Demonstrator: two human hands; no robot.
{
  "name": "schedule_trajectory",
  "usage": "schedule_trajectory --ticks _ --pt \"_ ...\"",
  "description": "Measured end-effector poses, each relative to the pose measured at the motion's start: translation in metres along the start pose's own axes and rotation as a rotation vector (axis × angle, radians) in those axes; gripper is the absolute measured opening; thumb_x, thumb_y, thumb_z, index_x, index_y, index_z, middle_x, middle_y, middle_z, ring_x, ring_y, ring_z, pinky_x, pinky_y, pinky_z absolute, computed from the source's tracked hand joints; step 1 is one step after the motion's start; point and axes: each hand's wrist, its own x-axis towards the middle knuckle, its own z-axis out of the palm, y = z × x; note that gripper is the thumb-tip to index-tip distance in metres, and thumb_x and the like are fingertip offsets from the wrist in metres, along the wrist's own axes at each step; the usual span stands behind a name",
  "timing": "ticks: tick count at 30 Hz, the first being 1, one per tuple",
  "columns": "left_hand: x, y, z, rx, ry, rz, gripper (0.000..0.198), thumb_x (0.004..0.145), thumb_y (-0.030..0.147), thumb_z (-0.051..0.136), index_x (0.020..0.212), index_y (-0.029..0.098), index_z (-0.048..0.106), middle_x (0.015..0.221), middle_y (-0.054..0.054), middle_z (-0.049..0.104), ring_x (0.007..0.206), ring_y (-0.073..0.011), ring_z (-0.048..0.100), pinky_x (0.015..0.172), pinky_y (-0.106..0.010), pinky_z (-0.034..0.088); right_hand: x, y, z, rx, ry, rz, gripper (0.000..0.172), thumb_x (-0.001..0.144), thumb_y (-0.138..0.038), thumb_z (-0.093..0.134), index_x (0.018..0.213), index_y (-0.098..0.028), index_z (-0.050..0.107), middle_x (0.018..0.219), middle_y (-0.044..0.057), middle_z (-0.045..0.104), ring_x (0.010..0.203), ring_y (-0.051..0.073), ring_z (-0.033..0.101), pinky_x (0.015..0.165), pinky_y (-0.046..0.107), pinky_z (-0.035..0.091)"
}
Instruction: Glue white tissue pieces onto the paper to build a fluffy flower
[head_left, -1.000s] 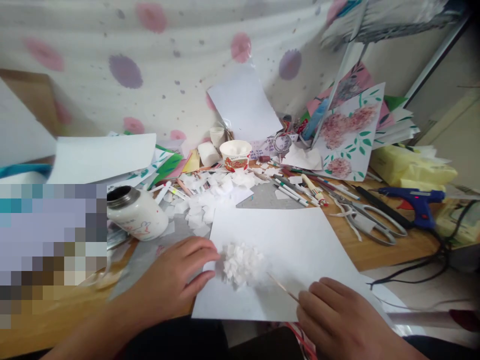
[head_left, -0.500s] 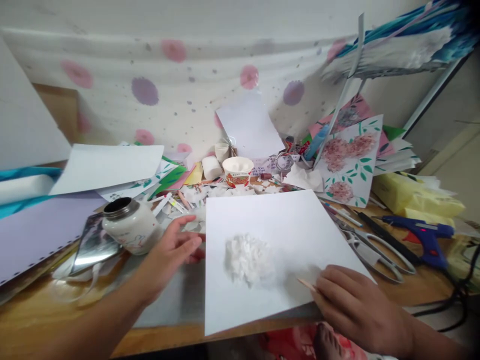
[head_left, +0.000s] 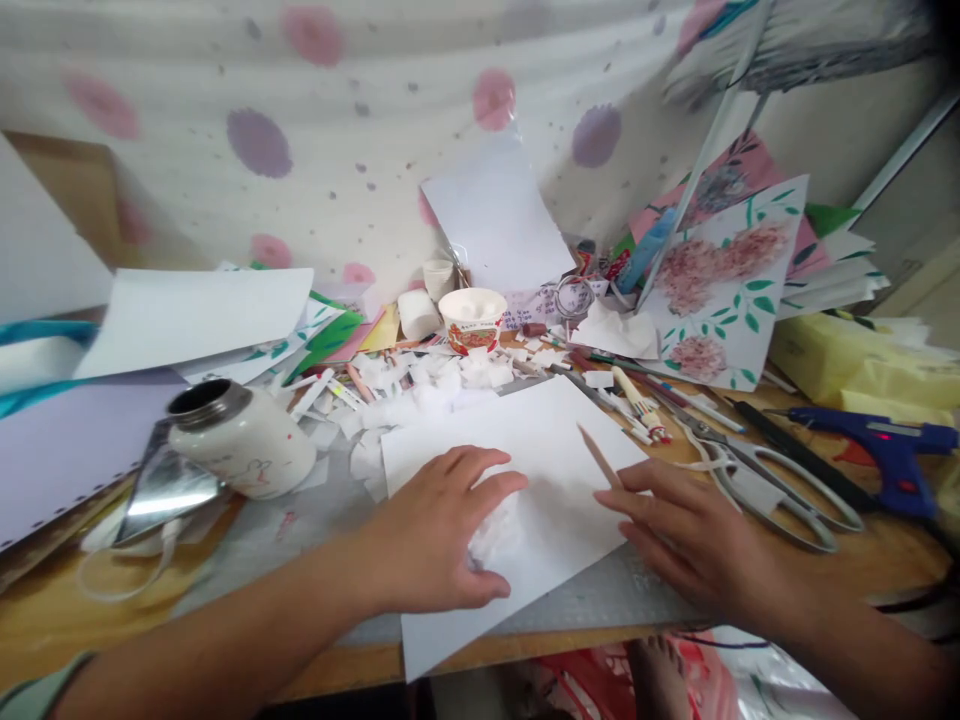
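A white sheet of paper (head_left: 540, 430) lies on the grey cutting mat (head_left: 577, 600), its front corner reaching past the table edge. On it is a fluffy white clump of paper petals (head_left: 495, 540), partly hidden by my left hand (head_left: 442, 530). That hand hovers over or touches the clump, fingers and thumb spread; which of the two I cannot tell. My right hand (head_left: 682, 530) grips a slim pencil (head_left: 598, 455) above the sheet's right side, its point up and to the left.
An open white flask (head_left: 240, 440) stands left of the sheet. Paper scraps (head_left: 427, 385) and a paper bowl (head_left: 472, 322) lie behind. Scissors (head_left: 772, 490) and a blue glue gun (head_left: 877, 445) are on the right. A flower picture (head_left: 727, 290) leans at the back right.
My left hand has moved right, from beside the sheet to over the petal clump. The sheet has turned and shifted. The pencil has swung to point more upward, and the camera view has tilted.
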Motion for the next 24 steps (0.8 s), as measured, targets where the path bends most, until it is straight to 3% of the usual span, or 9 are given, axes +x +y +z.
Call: schedule_trajectory --ticks 4,8,12,16,20,24 --pt "0.01 -0.002 0.016 -0.014 0.013 -0.002 0.068 0.071 0.032 0.077 0.133 0.017 0.052 0.142 -0.015 0.047 0.128 -0.0334 0.043 0.108 -0.051 0.038 0.001 -0.002 -0.005 0.115 -0.02 0.162 0.035 0.095 -0.007 0.043 0.125 -0.02 0.056 0.109 0.009 0.061 0.098 0.016 0.063 0.082 0.026 0.052" --pt "0.007 -0.011 0.025 -0.082 0.1 0.021 0.043 0.083 0.022 0.062 0.125 0.017 0.055 0.134 -0.011 0.054 0.122 -0.0259 0.05 0.105 -0.045 0.043 0.012 -0.006 -0.001 0.258 -0.056 0.274 0.027 0.093 -0.011 0.046 0.113 -0.02 0.063 0.099 0.005 0.065 0.091 0.014 0.064 0.078 0.023 0.052" --pt "0.004 -0.016 0.026 -0.144 0.123 0.036 0.034 0.087 0.021 0.057 0.121 0.02 0.056 0.129 -0.008 0.056 0.119 -0.023 0.052 0.102 -0.042 0.045 0.025 -0.01 0.007 0.323 -0.125 0.341 0.022 0.089 -0.01 0.049 0.098 -0.019 0.068 0.087 0.002 0.065 0.079 0.013 0.063 0.069 0.022 0.05" --pt "0.002 -0.019 0.024 -0.172 0.094 0.046 0.031 0.09 0.02 0.052 0.121 0.022 0.054 0.133 -0.007 0.053 0.122 -0.0218 0.05 0.103 -0.041 0.044 0.035 -0.009 0.016 0.327 -0.158 0.378 0.025 0.087 -0.007 0.048 0.095 -0.018 0.069 0.087 0.002 0.066 0.081 0.013 0.064 0.073 0.022 0.05" --pt "0.0 -0.022 0.022 -0.18 0.034 0.083 0.028 0.093 0.019 0.046 0.119 0.026 0.056 0.138 -0.005 0.048 0.125 -0.0204 0.048 0.104 -0.039 0.044 0.036 -0.005 0.027 0.262 -0.166 0.422 0.029 0.087 -0.007 0.046 0.101 -0.015 0.07 0.092 0.006 0.067 0.084 0.018 0.065 0.078 0.028 0.051" --pt "-0.002 -0.022 0.021 -0.155 0.047 0.121 0.026 0.093 0.021 0.048 0.116 0.028 0.059 0.139 -0.004 0.047 0.125 -0.0213 0.049 0.104 -0.04 0.045 0.034 0.001 0.023 0.106 -0.197 0.427 0.039 0.086 -0.011 0.049 0.121 -0.017 0.066 0.121 0.014 0.061 0.106 0.029 0.061 0.092 0.043 0.049"
